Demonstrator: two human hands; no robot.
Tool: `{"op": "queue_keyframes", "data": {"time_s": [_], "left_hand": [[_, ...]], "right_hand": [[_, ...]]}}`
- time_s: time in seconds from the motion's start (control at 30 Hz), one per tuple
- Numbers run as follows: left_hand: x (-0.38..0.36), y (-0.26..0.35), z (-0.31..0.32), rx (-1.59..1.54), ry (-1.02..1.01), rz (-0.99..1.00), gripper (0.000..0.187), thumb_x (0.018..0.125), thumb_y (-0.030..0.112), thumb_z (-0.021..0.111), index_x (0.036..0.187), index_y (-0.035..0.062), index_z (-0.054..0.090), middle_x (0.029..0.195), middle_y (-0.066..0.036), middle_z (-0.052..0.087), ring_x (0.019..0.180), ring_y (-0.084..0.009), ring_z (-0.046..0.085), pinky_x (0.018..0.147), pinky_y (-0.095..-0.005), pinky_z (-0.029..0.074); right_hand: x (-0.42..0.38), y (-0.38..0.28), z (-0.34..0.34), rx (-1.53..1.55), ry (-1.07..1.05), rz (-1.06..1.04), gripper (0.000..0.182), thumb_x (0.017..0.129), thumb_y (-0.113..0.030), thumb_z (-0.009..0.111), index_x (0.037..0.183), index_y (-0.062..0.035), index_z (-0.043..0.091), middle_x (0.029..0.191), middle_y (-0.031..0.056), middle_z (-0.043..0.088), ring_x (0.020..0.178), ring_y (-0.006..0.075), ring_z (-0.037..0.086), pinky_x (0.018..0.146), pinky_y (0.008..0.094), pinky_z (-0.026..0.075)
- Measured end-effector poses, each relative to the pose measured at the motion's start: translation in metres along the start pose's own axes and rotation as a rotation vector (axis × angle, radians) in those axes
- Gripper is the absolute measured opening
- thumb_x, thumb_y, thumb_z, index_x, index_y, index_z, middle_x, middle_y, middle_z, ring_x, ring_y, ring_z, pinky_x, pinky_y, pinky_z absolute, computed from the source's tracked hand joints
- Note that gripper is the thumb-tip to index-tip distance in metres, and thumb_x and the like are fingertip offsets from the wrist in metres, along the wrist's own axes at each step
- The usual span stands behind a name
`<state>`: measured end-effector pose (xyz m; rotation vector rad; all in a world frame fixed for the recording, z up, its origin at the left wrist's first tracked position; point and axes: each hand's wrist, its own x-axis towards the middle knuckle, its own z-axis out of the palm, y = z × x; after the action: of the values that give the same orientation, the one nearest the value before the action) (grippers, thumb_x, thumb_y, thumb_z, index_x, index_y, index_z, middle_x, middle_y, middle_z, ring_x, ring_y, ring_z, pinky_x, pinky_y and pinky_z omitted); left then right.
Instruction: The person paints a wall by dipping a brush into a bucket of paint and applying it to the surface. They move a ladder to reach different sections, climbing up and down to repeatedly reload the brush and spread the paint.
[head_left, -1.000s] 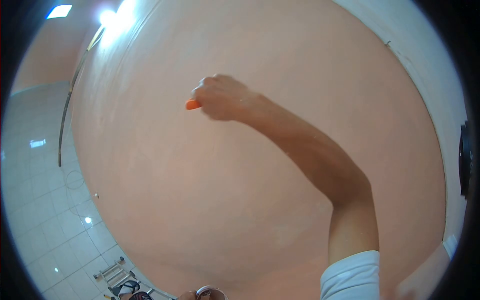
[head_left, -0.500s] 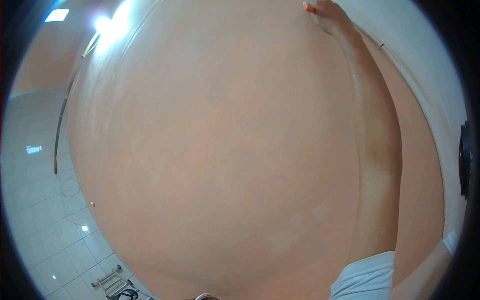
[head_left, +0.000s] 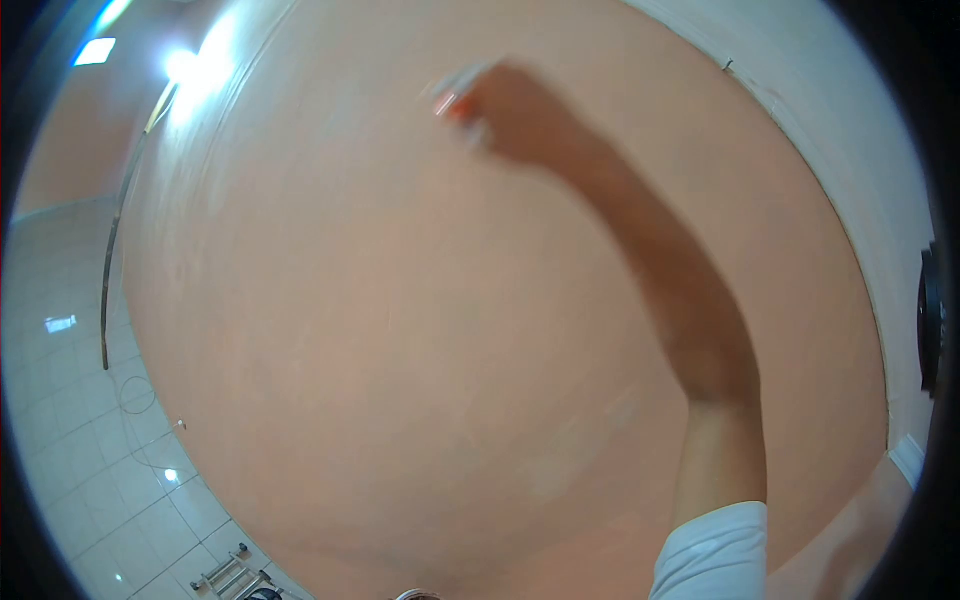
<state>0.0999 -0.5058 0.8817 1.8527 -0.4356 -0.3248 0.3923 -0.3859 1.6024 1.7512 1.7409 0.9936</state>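
Note:
My right hand [head_left: 510, 112] is raised in front of the salmon-coloured wall [head_left: 400, 300], blurred by motion. Its fingers are closed round a small orange-and-white tool [head_left: 458, 106], whose exact shape is smeared. Whether the tool touches the wall cannot be made out. The bare forearm runs down to a white sleeve [head_left: 715, 550] at the lower right. My left hand is out of view. At the bottom edge shows the rim of a round container [head_left: 418, 595], mostly cut off.
A long pole [head_left: 108, 270] with a bright lamp [head_left: 182, 66] near its top stands at the left. A thin cable [head_left: 140, 460] lies on the tiled floor [head_left: 70, 450]. Ladder feet [head_left: 235, 575] show at the lower left. Whitish trim [head_left: 800, 110] borders the wall.
My right hand has swept left and down from the upper right, still holding the orange tool, and the elbow is more bent. The view has shifted slightly.

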Motion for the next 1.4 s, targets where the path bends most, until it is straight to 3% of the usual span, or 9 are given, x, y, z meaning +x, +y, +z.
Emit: {"op": "queue_keyframes", "data": {"time_s": [0.07, 0.1, 0.27, 0.63, 0.73, 0.97, 1.17, 1.33, 1.4], "left_hand": [[0.0, 0.002, 0.0, -0.026, -0.002, -0.018, 0.046, 0.092, 0.053, 0.05, 0.103, 0.0112, 0.067, 0.071, -0.023, 0.067, 0.061, -0.041, 0.066, 0.052, -0.0504, 0.051], [0.005, -0.009, 0.009, 0.002, 0.029, 0.014, 0.046, 0.092, 0.052, 0.049, 0.102, 0.0105, 0.067, 0.072, -0.024, 0.067, 0.062, -0.0411, 0.066, 0.053, -0.0507, 0.051], [0.016, -0.015, 0.004, 0.15, -0.237, -0.252, 0.05, 0.079, 0.041, 0.062, 0.116, 0.0071, 0.064, 0.1, -0.023, 0.07, 0.097, -0.0373, 0.068, 0.085, -0.0449, 0.054], [0.008, 0.018, -0.01, -0.002, -0.286, -0.345, 0.04, 0.082, 0.034, 0.061, 0.099, -0.0014, 0.065, 0.081, -0.026, 0.069, 0.079, -0.0369, 0.071, 0.074, -0.044, 0.058], [0.005, 0.027, -0.012, 0.175, -0.204, -0.205, 0.039, 0.081, 0.033, 0.061, 0.098, -0.0018, 0.064, 0.083, -0.026, 0.069, 0.08, -0.039, 0.07, 0.074, -0.046, 0.057], [0.007, 0.016, -0.003, 0.118, -0.134, -0.228, 0.038, 0.077, 0.032, 0.063, 0.097, 0.0, 0.065, 0.088, -0.025, 0.069, 0.084, -0.0425, 0.068, 0.076, -0.0493, 0.055], [-0.002, 0.031, -0.013, 0.086, -0.162, -0.276, 0.039, 0.076, 0.032, 0.065, 0.098, 0.0002, 0.065, 0.09, -0.025, 0.069, 0.084, -0.0404, 0.068, 0.076, -0.0461, 0.055], [-0.005, 0.035, -0.016, 0.068, -0.196, -0.282, 0.04, 0.076, 0.029, 0.066, 0.104, 0.0, 0.065, 0.087, -0.024, 0.07, 0.081, -0.0384, 0.07, 0.075, -0.0431, 0.056], [-0.007, 0.031, -0.001, 0.081, -0.143, -0.273, 0.042, 0.075, 0.029, 0.067, 0.104, -0.0004, 0.064, 0.088, -0.024, 0.07, 0.083, -0.0383, 0.07, 0.076, -0.0433, 0.056]], "right_hand": [[0.007, 0.099, -0.047, -0.404, -0.085, 0.011, 0.02, 0.077, -0.006, 0.061, 0.094, -0.0104, 0.069, 0.087, 0.0138, 0.069, 0.086, 0.0359, 0.063, 0.073, 0.0446, 0.05], [0.029, 0.062, -0.089, -0.492, -0.294, 0.632, 0.013, 0.092, -0.013, 0.06, 0.094, -0.0005, 0.061, 0.091, 0.0193, 0.065, 0.08, 0.0307, 0.062, 0.07, 0.0415, 0.05], [-0.005, 0.137, -0.127, -0.821, -0.066, 0.45, 0.013, 0.088, -0.007, 0.061, 0.079, 0.0016, 0.06, 0.075, 0.0159, 0.065, 0.068, 0.0274, 0.062, 0.065, 0.0398, 0.05], [-0.067, -0.186, 0.097, 0.229, -0.468, 0.073, 0.014, 0.085, -0.019, 0.059, 0.079, -0.009, 0.068, 0.075, 0.0117, 0.066, 0.082, 0.0308, 0.066, 0.065, 0.0536, 0.051], [-0.055, -0.177, 0.099, 0.467, -0.494, 0.26, 0.021, 0.084, -0.016, 0.058, 0.098, -0.0104, 0.074, 0.104, 0.014, 0.07, 0.094, 0.0312, 0.067, 0.086, 0.0453, 0.052], [-0.019, -0.045, -0.076, 0.178, -0.1, 0.656, 0.01, 0.084, -0.003, 0.061, 0.076, 0.0024, 0.058, 0.064, 0.0148, 0.062, 0.06, 0.0265, 0.06, 0.06, 0.0388, 0.049], [-0.089, -0.001, 0.011, -0.63, 0.033, -0.011, 0.01, 0.08, -0.005, 0.057, 0.087, -0.0081, 0.064, 0.085, 0.0128, 0.068, 0.081, 0.0264, 0.068, 0.073, 0.0398, 0.054], [-0.134, -0.289, 0.183, -0.369, -0.434, 0.343, 0.07, 0.062, -0.064, 0.067, 0.094, -0.0024, 0.075, 0.104, 0.0194, 0.064, 0.092, 0.0347, 0.061, 0.063, 0.0483, 0.049], [-0.14, -0.361, 0.219, 0.336, -0.81, 0.2, 0.039, 0.081, -0.046, 0.067, 0.091, -0.0101, 0.078, 0.106, 0.0178, 0.068, 0.093, 0.0323, 0.067, 0.068, 0.0458, 0.055]]}}
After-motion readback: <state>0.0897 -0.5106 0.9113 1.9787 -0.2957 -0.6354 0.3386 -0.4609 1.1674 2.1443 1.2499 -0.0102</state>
